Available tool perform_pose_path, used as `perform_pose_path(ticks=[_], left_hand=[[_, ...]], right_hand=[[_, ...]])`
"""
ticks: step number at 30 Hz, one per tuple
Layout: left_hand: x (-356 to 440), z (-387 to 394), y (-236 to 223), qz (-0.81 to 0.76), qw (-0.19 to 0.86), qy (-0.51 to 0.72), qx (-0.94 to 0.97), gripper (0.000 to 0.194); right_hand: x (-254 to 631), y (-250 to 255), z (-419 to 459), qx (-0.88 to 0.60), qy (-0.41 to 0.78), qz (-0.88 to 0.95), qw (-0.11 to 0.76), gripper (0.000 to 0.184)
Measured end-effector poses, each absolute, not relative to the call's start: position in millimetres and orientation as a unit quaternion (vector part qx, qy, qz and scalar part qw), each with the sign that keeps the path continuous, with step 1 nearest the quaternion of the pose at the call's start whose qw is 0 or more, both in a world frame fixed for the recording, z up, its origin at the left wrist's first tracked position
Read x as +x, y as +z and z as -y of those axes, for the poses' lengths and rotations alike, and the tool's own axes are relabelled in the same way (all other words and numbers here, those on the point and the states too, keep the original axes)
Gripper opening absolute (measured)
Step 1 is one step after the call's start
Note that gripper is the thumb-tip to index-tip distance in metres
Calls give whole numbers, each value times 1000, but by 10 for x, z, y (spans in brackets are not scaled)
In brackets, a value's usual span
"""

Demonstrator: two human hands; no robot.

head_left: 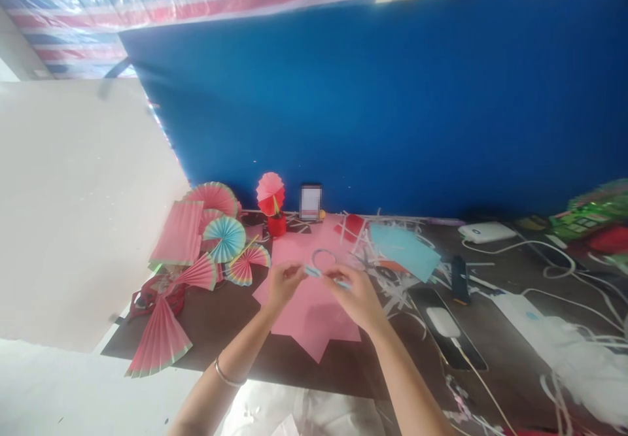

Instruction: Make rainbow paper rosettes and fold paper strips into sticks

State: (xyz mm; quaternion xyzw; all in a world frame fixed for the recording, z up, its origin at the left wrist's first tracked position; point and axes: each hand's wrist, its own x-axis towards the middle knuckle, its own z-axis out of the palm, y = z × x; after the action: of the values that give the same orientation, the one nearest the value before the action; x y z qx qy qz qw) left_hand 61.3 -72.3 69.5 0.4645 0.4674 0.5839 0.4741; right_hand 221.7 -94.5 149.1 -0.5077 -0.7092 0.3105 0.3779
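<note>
Both my hands are raised over pink paper sheets (pixel 314 312) lying on the dark table (pixel 220 331). My left hand (pixel 282 284) and my right hand (pixel 354 295) each pinch an end of a thin light-blue paper strip (pixel 314 271) stretched between them. A small ring of the same pale strip (pixel 322 255) lies on the pink paper just beyond the fingers. A bangle sits on my left wrist.
Several folded pink and rainbow paper fans (pixel 206 246) lie at the left, one standing in a red cup (pixel 276 225). A phone (pixel 310 201) leans on the blue wall. Light-blue paper (pixel 405 248), white paper shreds, scissors, chargers and cables (pixel 515 279) crowd the right side.
</note>
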Motion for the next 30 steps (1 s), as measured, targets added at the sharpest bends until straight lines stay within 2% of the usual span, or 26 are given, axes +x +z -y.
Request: perform_pose_path(ticks=[4,30], left_hand=[[658,814,782,-453,470,592,473,24],[733,968,989,-464,472,571,485,21]], right_hand=[[2142,1430,879,-524,380,669,365,23],[2061,1327,823,-532,317,691,372,23]])
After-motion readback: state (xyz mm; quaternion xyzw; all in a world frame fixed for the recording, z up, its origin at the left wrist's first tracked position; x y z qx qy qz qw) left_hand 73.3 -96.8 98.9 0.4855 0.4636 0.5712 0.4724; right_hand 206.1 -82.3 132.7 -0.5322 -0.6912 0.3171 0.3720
